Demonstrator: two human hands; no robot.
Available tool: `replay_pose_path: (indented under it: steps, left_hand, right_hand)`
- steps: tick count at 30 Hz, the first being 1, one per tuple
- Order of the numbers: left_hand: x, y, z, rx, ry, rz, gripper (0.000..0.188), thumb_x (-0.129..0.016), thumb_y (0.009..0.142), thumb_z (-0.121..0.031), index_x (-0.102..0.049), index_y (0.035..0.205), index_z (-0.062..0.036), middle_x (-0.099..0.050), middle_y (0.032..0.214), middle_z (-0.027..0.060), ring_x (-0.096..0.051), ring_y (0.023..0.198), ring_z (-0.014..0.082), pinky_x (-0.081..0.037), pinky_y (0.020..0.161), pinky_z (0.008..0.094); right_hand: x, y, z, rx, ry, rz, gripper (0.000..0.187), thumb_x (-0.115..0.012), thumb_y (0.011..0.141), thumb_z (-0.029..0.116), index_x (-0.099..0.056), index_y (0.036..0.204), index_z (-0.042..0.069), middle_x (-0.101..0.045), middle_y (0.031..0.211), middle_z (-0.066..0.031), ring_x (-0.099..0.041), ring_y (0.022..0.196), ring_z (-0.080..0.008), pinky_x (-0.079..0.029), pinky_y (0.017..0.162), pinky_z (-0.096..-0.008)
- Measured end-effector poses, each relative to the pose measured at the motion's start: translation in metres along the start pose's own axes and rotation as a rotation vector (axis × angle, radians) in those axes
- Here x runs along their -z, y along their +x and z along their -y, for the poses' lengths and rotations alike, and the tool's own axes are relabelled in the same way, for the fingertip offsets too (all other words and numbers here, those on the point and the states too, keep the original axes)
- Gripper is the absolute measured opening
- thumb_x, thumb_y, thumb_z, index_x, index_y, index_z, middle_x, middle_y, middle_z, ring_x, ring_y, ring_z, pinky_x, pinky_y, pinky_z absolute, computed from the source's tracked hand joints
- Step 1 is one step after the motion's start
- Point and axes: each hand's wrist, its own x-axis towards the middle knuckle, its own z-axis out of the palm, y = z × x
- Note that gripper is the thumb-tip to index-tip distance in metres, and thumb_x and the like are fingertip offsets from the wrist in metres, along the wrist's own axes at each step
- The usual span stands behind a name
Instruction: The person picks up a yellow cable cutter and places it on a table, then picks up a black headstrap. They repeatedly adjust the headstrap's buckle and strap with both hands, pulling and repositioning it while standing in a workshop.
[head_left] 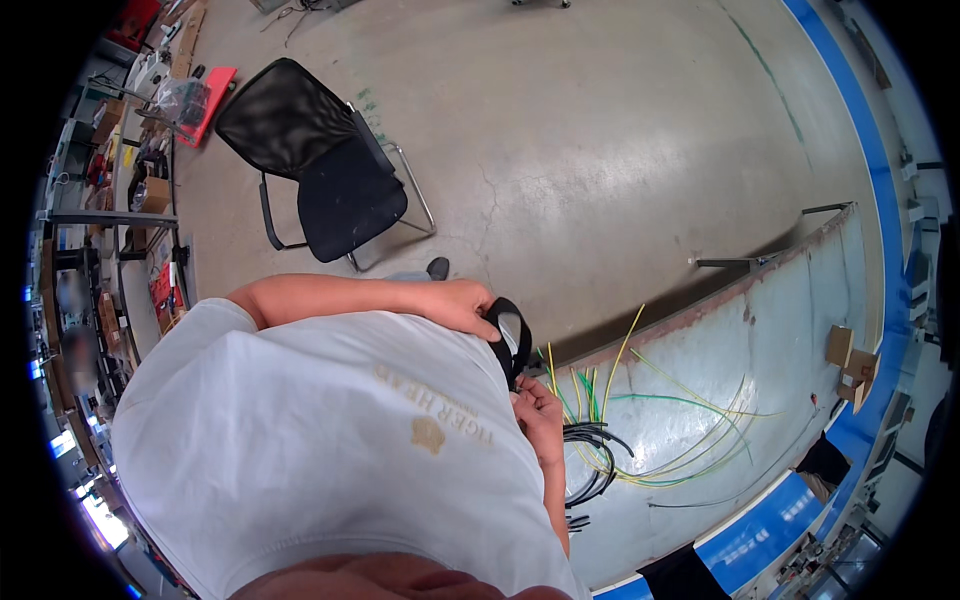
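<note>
A black looped band [514, 345], wide and flat like a strap, is held close against the front of my white shirt [330, 400]; its exact kind I cannot make out. My left hand [465, 308] grips its upper side with thumb and fingers. Lower down, my right hand [541, 412] is closed around its other end, where the fingers partly hide what they pinch. Just beyond the right hand, yellow and green wires [592, 392] and bent black cables [605, 465] lie on a grey metal tabletop [740, 350].
A black mesh chair [350, 195] stands on the concrete floor [560, 130] ahead to the left. Cluttered shelves [120, 220] line the far left. An opened cardboard box [851, 366] sits at the tabletop's right end, near a blue strip [885, 230].
</note>
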Motion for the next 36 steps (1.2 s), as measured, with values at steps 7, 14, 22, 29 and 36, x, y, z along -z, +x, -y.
replay_pose_path:
  steps: [7, 14, 22, 29, 36]
  left_hand:
    - [-0.012, -0.002, -0.014, -0.185, 0.210, -0.249, 0.014, -0.070, 0.089, -0.011, -0.069, 0.094, 0.0019, -0.061, 0.068, 0.0151, -0.059, 0.062, 0.0188, -0.047, 0.061, 0.0383]
    - [-0.008, -0.005, 0.001, -0.220, 0.168, -0.335, 0.020, -0.070, 0.087, -0.012, -0.060, 0.079, 0.0024, -0.049, 0.062, 0.0168, -0.044, 0.055, 0.0193, -0.040, 0.055, 0.0385]
    - [-0.001, 0.001, -0.012, -0.127, 0.294, -0.102, 0.027, -0.071, 0.090, -0.020, -0.058, 0.083, 0.0028, -0.054, 0.066, 0.0145, -0.050, 0.063, 0.0183, -0.043, 0.060, 0.0402]
    - [-0.004, 0.018, -0.010, -0.129, 0.167, 0.017, 0.038, -0.072, 0.093, -0.031, -0.057, 0.081, 0.0019, -0.050, 0.064, 0.0056, -0.048, 0.065, 0.0134, -0.041, 0.060, 0.0351]
    - [0.008, 0.007, -0.019, -0.091, -0.034, -0.148, 0.016, -0.064, 0.089, -0.014, -0.062, 0.099, -0.0014, -0.040, 0.061, 0.0013, -0.040, 0.058, 0.0101, -0.038, 0.058, 0.0324]
  right_hand:
    - [-0.007, -0.005, 0.026, -0.014, -0.180, -0.014, 0.039, -0.075, 0.088, 0.001, -0.061, 0.121, -0.013, -0.058, 0.066, 0.0005, -0.053, 0.049, -0.0076, -0.042, 0.046, -0.0243]
    - [0.012, -0.046, 0.006, -0.154, -0.186, -0.059, 0.044, -0.073, 0.086, 0.000, -0.060, 0.126, -0.013, -0.060, 0.066, -0.0003, -0.057, 0.053, -0.0088, -0.047, 0.051, -0.0247]
    - [0.018, -0.041, -0.009, -0.129, -0.105, -0.020, 0.039, -0.069, 0.087, -0.003, -0.061, 0.124, -0.009, -0.061, 0.070, 0.0005, -0.057, 0.056, -0.0086, -0.049, 0.053, -0.0258]
    - [0.020, -0.036, -0.028, -0.047, -0.070, -0.049, 0.032, -0.068, 0.088, -0.003, -0.062, 0.119, -0.008, -0.059, 0.073, 0.0025, -0.055, 0.059, -0.0072, -0.045, 0.055, -0.0237]
    - [0.007, -0.031, -0.022, -0.050, 0.029, 0.000, 0.029, -0.068, 0.087, -0.002, -0.062, 0.114, -0.005, -0.060, 0.072, 0.0021, -0.059, 0.060, -0.0075, -0.046, 0.054, -0.0226]
